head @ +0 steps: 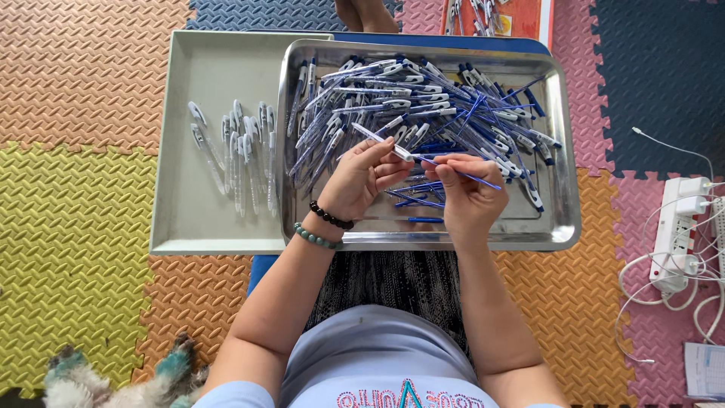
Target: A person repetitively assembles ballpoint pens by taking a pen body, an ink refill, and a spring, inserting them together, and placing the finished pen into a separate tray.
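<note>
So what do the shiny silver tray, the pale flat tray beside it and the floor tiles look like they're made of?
The shiny silver tray looks like polished metal, probably stainless steel: it mirrors light along its rim. The pale grey-green flat tray seems matte plastic, with no glare, though painted metal is possible. The coloured interlocking floor tiles appear to be soft foam, given their embossed tread and jigsaw edges.
</note>
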